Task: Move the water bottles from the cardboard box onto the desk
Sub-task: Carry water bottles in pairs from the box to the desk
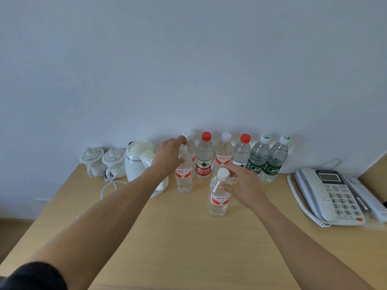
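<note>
Several water bottles stand upright in a row against the wall on the wooden desk [188, 237]. My left hand [170, 156] grips the neck of a white-capped, red-labelled bottle [184, 176] standing just in front of the row's left end. My right hand [245, 188] holds the upper part of another white-capped, red-labelled bottle [218, 198], which stands nearer to me on the desk. Behind are a red-labelled red-capped bottle [203, 158] and two green-labelled bottles [267, 162]. The cardboard box is out of view.
A white electric kettle [138, 162] with its cord stands left of the bottles, partly behind my left arm. Two lidded ceramic mugs [102, 161] sit at the far left. A desk telephone [333, 193] and a remote lie at the right.
</note>
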### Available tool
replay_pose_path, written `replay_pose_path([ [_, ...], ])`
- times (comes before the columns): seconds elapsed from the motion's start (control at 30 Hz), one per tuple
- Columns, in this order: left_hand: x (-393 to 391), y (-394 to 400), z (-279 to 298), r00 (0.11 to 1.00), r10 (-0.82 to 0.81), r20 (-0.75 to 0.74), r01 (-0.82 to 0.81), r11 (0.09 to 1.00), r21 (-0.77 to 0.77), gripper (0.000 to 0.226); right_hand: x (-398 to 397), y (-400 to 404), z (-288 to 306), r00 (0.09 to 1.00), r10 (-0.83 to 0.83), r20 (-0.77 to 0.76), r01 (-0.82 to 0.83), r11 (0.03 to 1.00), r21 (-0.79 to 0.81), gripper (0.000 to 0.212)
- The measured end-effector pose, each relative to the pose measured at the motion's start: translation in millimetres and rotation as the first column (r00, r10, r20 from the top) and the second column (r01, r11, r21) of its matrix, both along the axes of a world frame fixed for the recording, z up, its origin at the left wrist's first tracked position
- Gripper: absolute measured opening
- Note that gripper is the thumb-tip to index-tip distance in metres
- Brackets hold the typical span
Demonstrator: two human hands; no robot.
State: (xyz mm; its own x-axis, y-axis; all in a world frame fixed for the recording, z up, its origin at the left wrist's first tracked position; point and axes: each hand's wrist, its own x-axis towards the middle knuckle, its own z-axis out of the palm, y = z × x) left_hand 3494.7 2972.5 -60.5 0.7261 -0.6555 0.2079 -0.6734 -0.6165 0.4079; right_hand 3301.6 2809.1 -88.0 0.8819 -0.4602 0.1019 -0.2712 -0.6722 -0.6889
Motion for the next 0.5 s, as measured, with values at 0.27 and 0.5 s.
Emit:
replay_pose_path([
  [0.27,5.6,-1.2,-1.5,1.000,-0.002,-0.018,0.002,1.000,-0.013,0.050,1.3,0.1,-1.6,1.000,0.003,0.013,-0.003,1.000,0.002,0.049],
  [0.5,2.5,-1.0,-0.7,1.000,0.001,-0.017,-0.001,1.000,-0.002,0.054,5.3,-0.5,-2.2,1.000,0.011,0.027,-0.011,1.000,-0.012,0.045],
])
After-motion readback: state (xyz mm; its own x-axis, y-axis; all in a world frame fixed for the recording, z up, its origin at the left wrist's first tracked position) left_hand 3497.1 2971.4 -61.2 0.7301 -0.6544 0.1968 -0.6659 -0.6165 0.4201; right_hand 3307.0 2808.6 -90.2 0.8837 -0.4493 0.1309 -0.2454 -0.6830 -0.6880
